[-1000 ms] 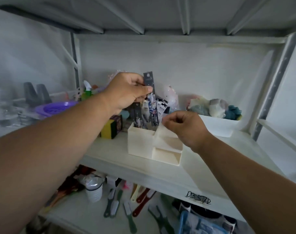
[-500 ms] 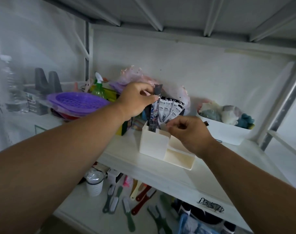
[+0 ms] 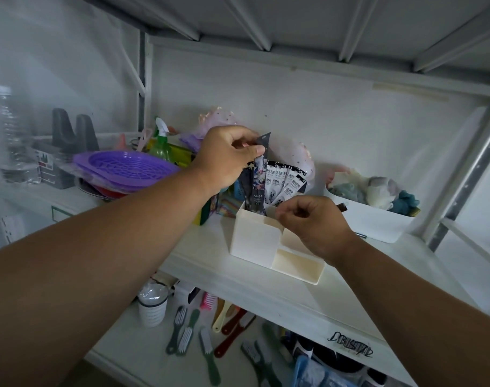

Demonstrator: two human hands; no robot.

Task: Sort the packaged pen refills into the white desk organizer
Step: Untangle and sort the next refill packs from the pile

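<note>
Head view: left hand pinches a dark refill pack; right hand curled, grip unclear; writing unreadable.

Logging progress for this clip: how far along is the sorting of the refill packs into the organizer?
Well along. Several white refill packs already stand fanned in the white organizer's tall compartment. The left hand pinches the top of a dark refill pack whose lower end is already inside it; the right hand hovers curled at the organizer's rim. Left: release it. No loose packs visible.
</note>
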